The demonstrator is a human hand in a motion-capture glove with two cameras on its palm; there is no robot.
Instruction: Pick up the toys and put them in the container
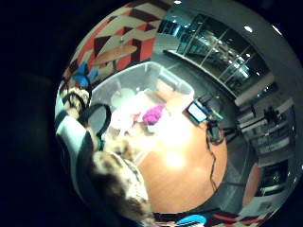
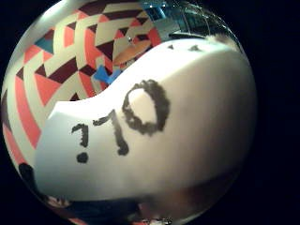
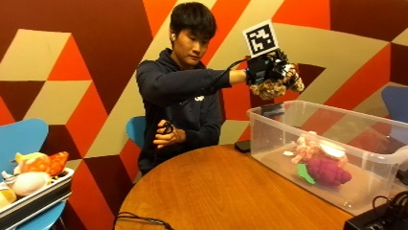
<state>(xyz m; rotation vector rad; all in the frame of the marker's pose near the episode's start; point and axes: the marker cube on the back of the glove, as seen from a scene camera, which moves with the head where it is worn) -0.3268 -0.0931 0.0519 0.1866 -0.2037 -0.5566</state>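
A brown-and-cream spotted plush toy [image 3: 275,87] hung in the air above the near end wall of the clear plastic container [image 3: 280,139], clasped in the grip [image 3: 273,72] of the gloved right hand, whose fingers curled round it. Open space lay between the toy and the container's rim. Inside, on the floor, lay a pink toy [image 3: 310,147] touching a magenta toy [image 3: 328,172]. The container sat on the round wooden counter [image 3: 217,191], toward its far edge.
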